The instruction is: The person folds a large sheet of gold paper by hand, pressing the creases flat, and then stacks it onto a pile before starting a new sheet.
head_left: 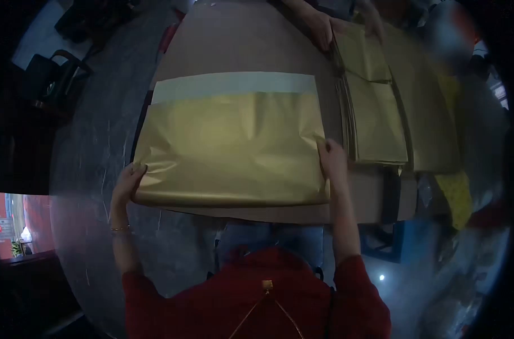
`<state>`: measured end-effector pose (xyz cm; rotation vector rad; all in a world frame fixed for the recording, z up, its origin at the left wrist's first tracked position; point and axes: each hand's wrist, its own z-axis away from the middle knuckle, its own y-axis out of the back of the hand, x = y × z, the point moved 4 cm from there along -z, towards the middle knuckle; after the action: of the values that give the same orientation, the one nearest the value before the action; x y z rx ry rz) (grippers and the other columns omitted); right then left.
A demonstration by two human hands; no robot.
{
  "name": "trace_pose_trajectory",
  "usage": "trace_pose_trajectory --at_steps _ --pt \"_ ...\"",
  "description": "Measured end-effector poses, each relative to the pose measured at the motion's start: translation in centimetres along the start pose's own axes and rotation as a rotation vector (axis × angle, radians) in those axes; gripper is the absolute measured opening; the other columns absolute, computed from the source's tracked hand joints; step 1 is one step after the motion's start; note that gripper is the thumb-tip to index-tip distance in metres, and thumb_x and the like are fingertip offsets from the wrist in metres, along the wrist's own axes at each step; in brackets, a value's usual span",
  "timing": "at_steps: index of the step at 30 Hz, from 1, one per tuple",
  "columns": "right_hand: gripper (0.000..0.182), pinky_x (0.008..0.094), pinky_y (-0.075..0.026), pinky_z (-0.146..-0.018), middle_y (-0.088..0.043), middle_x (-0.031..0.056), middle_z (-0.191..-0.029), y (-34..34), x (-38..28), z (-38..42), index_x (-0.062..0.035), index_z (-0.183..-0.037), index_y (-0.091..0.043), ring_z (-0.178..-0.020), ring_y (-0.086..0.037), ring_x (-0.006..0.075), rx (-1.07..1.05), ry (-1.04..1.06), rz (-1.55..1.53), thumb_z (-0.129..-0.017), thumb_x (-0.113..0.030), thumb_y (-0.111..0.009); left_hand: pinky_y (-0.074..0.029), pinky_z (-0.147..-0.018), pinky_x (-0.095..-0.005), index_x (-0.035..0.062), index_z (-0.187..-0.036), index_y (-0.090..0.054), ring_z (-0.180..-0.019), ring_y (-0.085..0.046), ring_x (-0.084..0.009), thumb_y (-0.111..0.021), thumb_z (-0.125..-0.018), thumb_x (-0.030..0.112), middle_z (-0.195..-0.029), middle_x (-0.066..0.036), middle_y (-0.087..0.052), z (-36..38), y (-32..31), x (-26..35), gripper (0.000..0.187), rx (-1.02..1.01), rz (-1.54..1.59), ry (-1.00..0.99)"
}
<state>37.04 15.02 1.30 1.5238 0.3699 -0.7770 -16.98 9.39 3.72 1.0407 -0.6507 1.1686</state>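
A wide sheet of gold paper (228, 141) lies in front of me, folded over at its near edge, with a pale strip (234, 83) showing along the far side. My left hand (131, 178) grips its left edge near the front corner, fingers closed on the paper. At the opposite edge, somewhat farther up, my right hand (333, 158) pinches the gold paper too. Creases fan out from both grips. The near fold runs smooth and rounded between my hands.
Brown cardboard (234, 39) covers the table. To the right lies a stack of folded gold sheets (375, 124), where another person's hand (319, 28) rests at the far end. Yellow material (455, 198) hangs off the right side. A dark chair (51, 73) stands at far left.
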Motion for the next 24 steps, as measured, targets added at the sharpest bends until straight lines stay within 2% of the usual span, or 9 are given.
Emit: trace_pose_trajectory --at_steps 4,7,10,13,17,18,19,21,24 --pt "0.032 0.0419 -0.045 -0.066 -0.059 0.0182 -0.078 -0.4 -0.2 -1.4 0.002 -0.087 -0.056 -0.074 -0.058 0.035 0.046 -0.037 -0.012 -0.092 -0.029 -0.05 -0.048 -0.074 -0.0252 0.0005 -0.111 -0.057 -0.085 -0.059 -0.0103 -0.056 -0.093 0.031 -0.099 -0.005 -0.063 -0.7 -1.6 2.3 0.035 0.086 0.21 -0.1" --pt "0.028 0.0467 -0.044 -0.073 -0.056 0.0133 -0.093 -1.0 -0.2 -2.2 -0.0034 -0.089 -0.056 -0.088 -0.057 0.0327 0.185 0.022 0.157 -0.093 -0.03 -0.048 -0.047 -0.073 -0.0248 0.0005 -0.109 -0.058 -0.084 -0.059 -0.0102 -0.056 -0.093 0.03 -0.097 -0.005 -0.063 -2.0 -1.1 2.0 0.034 0.123 0.237 -0.088" --pt "0.028 0.0427 -0.045 -0.069 -0.057 0.0158 -0.086 -1.4 -0.6 -3.3 -0.002 -0.086 -0.058 -0.081 -0.059 0.0335 0.306 0.065 0.15 -0.088 -0.03 -0.055 -0.047 -0.071 -0.0245 0.0001 -0.108 -0.058 -0.081 -0.059 -0.0095 -0.056 -0.094 0.029 -0.093 -0.004 -0.063 -3.6 -0.5 1.0 0.032 0.118 0.22 -0.063" --pt "0.027 0.0472 -0.044 -0.079 -0.055 0.0123 -0.097 -1.6 -1.0 -4.2 -0.007 -0.091 -0.056 -0.095 -0.055 0.0327 0.141 -0.097 0.236 -0.091 -0.033 -0.051 -0.046 -0.068 -0.0241 -0.0003 -0.106 -0.059 -0.078 -0.058 -0.0085 -0.055 -0.094 0.03 -0.09 -0.003 -0.063 -4.1 -0.8 1.4 0.033 0.126 0.155 -0.037" --pt "0.024 0.0462 -0.044 -0.079 -0.055 0.0112 -0.096 -1.7 -1.5 -4.8 -0.0082 -0.089 -0.057 -0.093 -0.055 0.0321 0.207 -0.051 0.215 -0.087 -0.032 -0.054 -0.046 -0.067 -0.0233 -0.0011 -0.105 -0.059 -0.076 -0.057 -0.0073 -0.056 -0.093 0.033 -0.088 -0.002 -0.063 -5.1 0.1 0.7 0.037 0.124 -0.033 0.022" --pt "0.024 0.0435 -0.046 -0.068 -0.058 0.0103 -0.088 -2.4 -0.7 -5.4 -0.0081 -0.087 -0.06 -0.082 -0.06 0.0296 0.31 -0.012 0.248 -0.086 -0.032 -0.057 -0.046 -0.067 -0.0233 -0.0011 -0.105 -0.059 -0.076 -0.057 -0.0073 -0.056 -0.093 0.033 -0.088 -0.002 -0.063 -5.2 0.2 0.5 0.037 0.12 -0.038 0.025" --pt "0.024 0.0435 -0.046 -0.068 -0.058 0.0103 -0.088 -2.2 -1.1 -5.4 -0.0081 -0.087 -0.06 -0.082 -0.06 0.0296 0.308 -0.017 0.247 -0.086 -0.032 -0.057 -0.046 -0.067 -0.0239 -0.0008 -0.105 -0.059 -0.075 -0.056 -0.0075 -0.056 -0.092 0.035 -0.087 -0.001 -0.062 -5.1 0.1 0.7 0.038 0.118 -0.013 0.029" --pt "0.025 0.0455 -0.045 -0.077 -0.057 0.0116 -0.095 -2.2 -1.5 -5.4 -0.0071 -0.089 -0.058 -0.094 -0.055 0.0311 0.224 -0.089 0.148 -0.086 -0.032 -0.054 -0.046 -0.067 -0.0244 -0.0006 -0.104 -0.059 -0.075 -0.056 -0.0076 -0.056 -0.092 0.037 -0.087 0.0 -0.062 -5.2 0.2 0.4 0.04 0.116 0.007 0.036" --pt "0.026 0.0445 -0.046 -0.079 -0.057 0.0113 -0.099 -2.3 -1.8 -5.4 -0.0072 -0.09 -0.059 -0.097 -0.055 0.0301 0.246 -0.068 0.219 -0.088 -0.032 -0.051 -0.046 -0.068 -0.024 0.0 -0.105 -0.06 -0.076 -0.056 -0.0074 -0.056 -0.092 0.037 -0.087 0.0 -0.062 -5.9 1.0 -0.4 0.039 0.115 -0.04 0.033"
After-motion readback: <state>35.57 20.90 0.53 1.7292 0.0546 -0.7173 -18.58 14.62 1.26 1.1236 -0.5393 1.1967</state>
